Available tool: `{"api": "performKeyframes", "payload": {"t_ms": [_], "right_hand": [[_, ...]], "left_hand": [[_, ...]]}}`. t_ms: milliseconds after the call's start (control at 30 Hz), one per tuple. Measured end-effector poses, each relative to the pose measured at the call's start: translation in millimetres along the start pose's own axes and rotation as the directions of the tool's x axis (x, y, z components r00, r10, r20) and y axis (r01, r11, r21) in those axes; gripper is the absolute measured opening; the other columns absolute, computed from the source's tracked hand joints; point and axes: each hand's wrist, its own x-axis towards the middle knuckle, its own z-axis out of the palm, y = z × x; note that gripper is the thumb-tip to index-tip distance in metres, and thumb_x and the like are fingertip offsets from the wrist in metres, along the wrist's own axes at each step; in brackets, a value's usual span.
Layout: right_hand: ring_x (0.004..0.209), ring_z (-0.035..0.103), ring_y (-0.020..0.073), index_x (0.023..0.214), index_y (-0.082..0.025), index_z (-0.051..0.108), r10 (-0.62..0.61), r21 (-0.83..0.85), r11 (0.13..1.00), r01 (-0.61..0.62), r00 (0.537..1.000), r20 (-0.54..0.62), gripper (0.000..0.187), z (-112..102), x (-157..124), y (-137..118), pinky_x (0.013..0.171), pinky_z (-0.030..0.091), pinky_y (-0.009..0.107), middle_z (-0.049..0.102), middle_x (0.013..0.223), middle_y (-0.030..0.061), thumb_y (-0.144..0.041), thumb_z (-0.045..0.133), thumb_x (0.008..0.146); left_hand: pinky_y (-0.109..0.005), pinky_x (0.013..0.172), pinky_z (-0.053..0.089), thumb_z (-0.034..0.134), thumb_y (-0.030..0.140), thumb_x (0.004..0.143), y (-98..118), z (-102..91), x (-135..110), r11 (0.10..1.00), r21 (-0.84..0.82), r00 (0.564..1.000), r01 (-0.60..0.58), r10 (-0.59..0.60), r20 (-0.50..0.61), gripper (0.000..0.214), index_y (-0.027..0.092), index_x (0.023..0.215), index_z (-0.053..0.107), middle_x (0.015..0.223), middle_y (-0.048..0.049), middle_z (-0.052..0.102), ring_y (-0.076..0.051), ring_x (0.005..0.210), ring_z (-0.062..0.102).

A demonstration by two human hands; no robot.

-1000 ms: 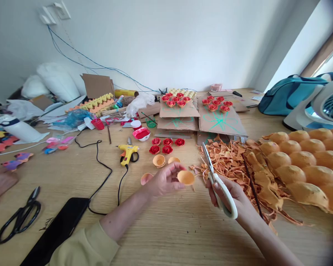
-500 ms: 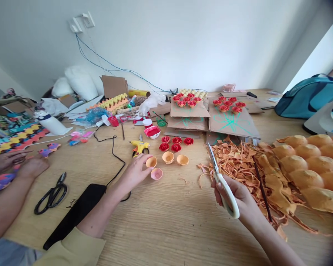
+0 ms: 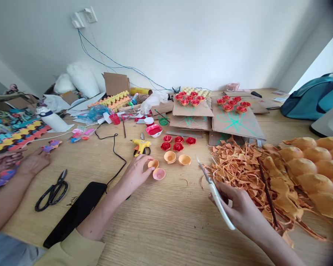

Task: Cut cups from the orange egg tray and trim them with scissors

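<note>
The left hand (image 3: 135, 173) reaches across the table (image 3: 166, 221), its thumb and fingertips closed lightly on an orange cup (image 3: 153, 163) that sits on the wood just beside a pink cup (image 3: 158, 173), with a glue gun (image 3: 140, 145) and red roses (image 3: 177, 142) beyond. The right hand (image 3: 238, 208) is wrapped around the white handle of scissors (image 3: 215, 192), whose blades are nearly shut and point up and left, next to a heap of orange scraps (image 3: 238, 166). At the far left, a co-worker's hand (image 3: 33, 162) rests near black scissors (image 3: 52, 192).
</note>
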Motion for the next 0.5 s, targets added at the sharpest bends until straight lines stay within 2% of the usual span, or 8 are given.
{"api": "performKeyframes", "payload": {"t_ms": [100, 200, 267, 367, 500], "right_hand": [[0.057, 0.045, 0.0142, 0.067, -0.022, 0.049, -0.055, -0.345, 0.937, 0.053, 0.998, 0.003, 0.029, 2, -3, -2, 0.057, 0.030, 0.028, 0.054, 0.060, 0.0006, -0.040, 0.053, 0.090], [0.058, 0.051, 0.0169, 0.067, -0.022, 0.054, -0.059, -0.554, 0.830, 0.066, 0.998, 0.030, 0.028, 7, -6, -5, 0.058, 0.028, 0.030, 0.060, 0.059, 0.0037, -0.042, 0.054, 0.087], [0.056, 0.055, 0.0180, 0.067, -0.022, 0.057, -0.042, -0.621, 0.781, 0.074, 0.997, 0.065, 0.029, 12, -7, -10, 0.057, 0.025, 0.030, 0.063, 0.059, 0.0055, -0.043, 0.053, 0.087], [0.056, 0.060, 0.0209, 0.068, -0.022, 0.061, 0.014, -0.678, 0.732, 0.062, 0.994, 0.106, 0.030, 18, -7, -16, 0.055, 0.022, 0.031, 0.067, 0.061, 0.0082, -0.042, 0.051, 0.088], [0.057, 0.064, 0.0241, 0.068, -0.022, 0.062, 0.123, -0.730, 0.682, -0.047, 0.991, 0.051, 0.032, 17, -6, -16, 0.053, 0.018, 0.031, 0.070, 0.063, 0.0105, -0.043, 0.049, 0.088]], "left_hand": [[-0.041, 0.093, 0.045, 0.058, 0.033, 0.090, 16, -1.9, -13, 0.996, 0.045, 0.997, -0.074, 0.074, -0.006, 0.016, 0.022, 0.100, 0.065, 0.105, -0.0062, 0.061, -0.024, 0.104, 0.058], [-0.039, 0.090, 0.046, 0.062, 0.029, 0.088, 24, 3.0, -28, 0.986, 0.069, 0.986, -0.153, 0.147, 0.079, 0.014, 0.024, 0.101, 0.065, 0.104, -0.0053, 0.058, -0.023, 0.101, 0.057], [-0.040, 0.090, 0.046, 0.063, 0.024, 0.086, 23, 9.2, -36, 0.977, 0.095, 0.977, -0.192, 0.182, 0.109, 0.018, 0.024, 0.105, 0.065, 0.106, -0.0059, 0.057, -0.024, 0.100, 0.056], [-0.040, 0.086, 0.046, 0.058, 0.017, 0.088, 17, 17.5, -41, 0.964, 0.143, 0.973, -0.224, 0.212, 0.089, 0.018, 0.022, 0.104, 0.065, 0.104, -0.0069, 0.058, -0.023, 0.096, 0.054], [-0.037, 0.079, 0.046, 0.048, 0.016, 0.094, 13, 19.7, -43, 0.945, 0.199, 0.966, -0.259, 0.255, 0.048, 0.019, 0.020, 0.097, 0.066, 0.096, -0.0071, 0.058, -0.021, 0.088, 0.053]]}}
